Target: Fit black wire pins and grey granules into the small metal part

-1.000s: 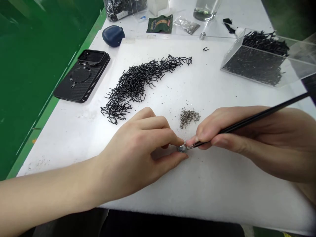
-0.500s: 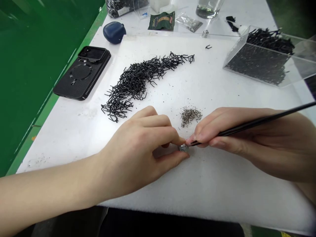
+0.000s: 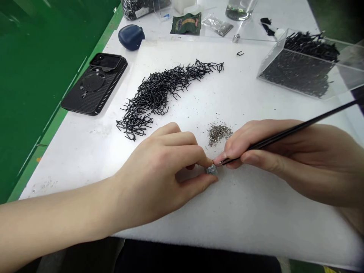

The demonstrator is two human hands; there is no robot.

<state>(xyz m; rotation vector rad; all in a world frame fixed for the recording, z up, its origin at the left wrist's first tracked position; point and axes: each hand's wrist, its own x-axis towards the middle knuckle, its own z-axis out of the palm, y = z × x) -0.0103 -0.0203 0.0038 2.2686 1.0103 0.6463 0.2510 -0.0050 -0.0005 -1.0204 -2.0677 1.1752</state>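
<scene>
Between the thumb and index finger of my left hand point(image 3: 165, 167) is a small clear, silvery piece point(image 3: 212, 170), pinched against the white work surface. My right hand point(image 3: 284, 159) holds slim black tweezers point(image 3: 278, 135) like a pen. Their tips touch or nearly touch the upper right edge of the clear piece; the exact contact is too small to tell. Just beyond both hands lies a little heap of glittering brownish grains point(image 3: 218, 134). A long curved pile of short, bent black pieces point(image 3: 159, 89) is spread farther back to the left.
To the left lie a black-cased phone point(image 3: 95, 83) and a dark blue case point(image 3: 131, 37). A clear box of black pieces point(image 3: 298, 70) stands at right. Along the back are a green packet point(image 3: 186, 24), a small clear bag point(image 3: 217, 25) and a glass of liquid point(image 3: 240, 11).
My right hand has tilted slightly, raising the rear of the tweezers, and their tips have shifted a little upward. The clear piece shows more. My left hand stays put.
</scene>
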